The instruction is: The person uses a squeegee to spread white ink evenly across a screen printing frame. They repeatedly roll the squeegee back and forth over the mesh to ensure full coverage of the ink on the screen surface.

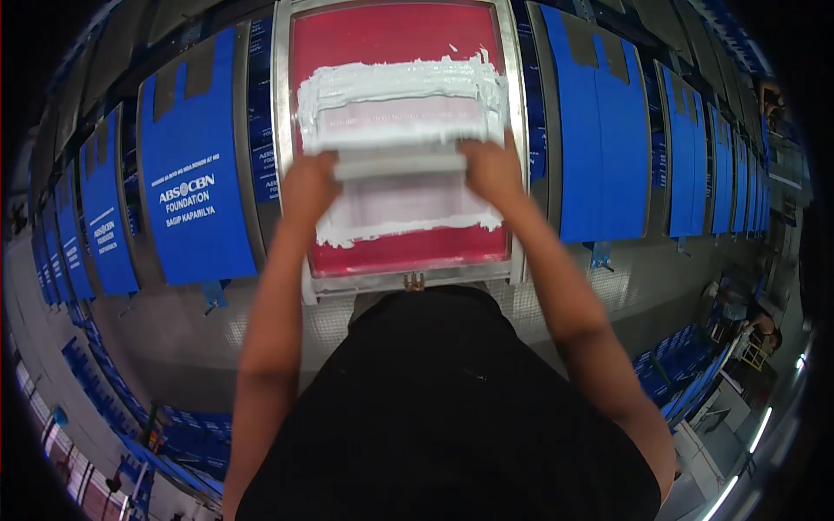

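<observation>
Fingers (pixel 327 165) closed around grey squeegee (pixel 400 163)

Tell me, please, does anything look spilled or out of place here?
Small pale marks on the black shirt look stray, perhaps splashes. The white paste has ragged edges on the red screen, but nothing looks clearly spilled or damaged.

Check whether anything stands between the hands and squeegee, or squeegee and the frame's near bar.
Nothing visible does: the left hand and right hand hold the squeegee, and only white paste and the red screen lie between it and the frame's near bar.
</observation>
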A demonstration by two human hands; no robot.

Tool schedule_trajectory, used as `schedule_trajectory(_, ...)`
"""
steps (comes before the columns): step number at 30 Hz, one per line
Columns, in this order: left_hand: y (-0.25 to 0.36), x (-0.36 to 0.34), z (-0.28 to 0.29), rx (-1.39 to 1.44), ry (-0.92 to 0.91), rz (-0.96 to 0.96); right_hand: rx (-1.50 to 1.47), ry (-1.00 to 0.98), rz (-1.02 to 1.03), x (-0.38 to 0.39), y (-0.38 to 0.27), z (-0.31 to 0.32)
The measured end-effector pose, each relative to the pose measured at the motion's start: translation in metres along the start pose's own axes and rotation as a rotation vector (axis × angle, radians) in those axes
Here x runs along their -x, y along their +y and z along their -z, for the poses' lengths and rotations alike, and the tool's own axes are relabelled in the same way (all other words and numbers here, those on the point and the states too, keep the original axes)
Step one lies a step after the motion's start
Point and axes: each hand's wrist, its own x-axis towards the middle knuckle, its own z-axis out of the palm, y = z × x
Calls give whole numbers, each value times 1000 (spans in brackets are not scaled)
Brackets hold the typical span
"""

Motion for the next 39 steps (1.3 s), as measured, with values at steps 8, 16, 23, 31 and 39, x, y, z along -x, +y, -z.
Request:
schedule_trajectory(8,14,9,52,-37,-149,-1,13,-353,1,-10,-18,80)
schedule_trajectory(16,15,28,5,37,-47,-95,-46,-126,-12,31,-8,13)
schedule_trajectory(23,5,-100,58,-24,-107,-5,-8,-154,50,-108,23,66)
schedule_trajectory(31,18,96,1,124,57,-207,-138,-196,-30,91,-33,46)
schedule_trajectory(39,10,-106,47,-27,-123,-9,93,-222,-37,-111,27,54)
